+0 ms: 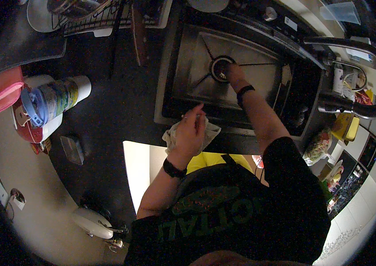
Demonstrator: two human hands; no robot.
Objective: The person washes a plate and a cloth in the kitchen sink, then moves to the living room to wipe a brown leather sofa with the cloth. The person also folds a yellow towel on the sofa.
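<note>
My right hand (236,73) reaches down into a steel sink (194,60), its fingers at the round drain (220,69). Those fingertips are dark and partly hidden, so whether they grip anything is unclear. Over the near rim of the sink is my left hand (191,134), its fingers loosely together and pointing towards the basin. A crumpled pale cloth (211,130) lies under and beside that hand; whether the fingers grip it cannot be told. Dark bands are on both wrists.
A black faucet (344,108) arches at the right. On the dark counter at left are a patterned tumbler with a blue handle (58,98) and a small clear container (72,149). A wire dish rack (91,23) stands at upper left. Bagged greens (318,146) lie at right.
</note>
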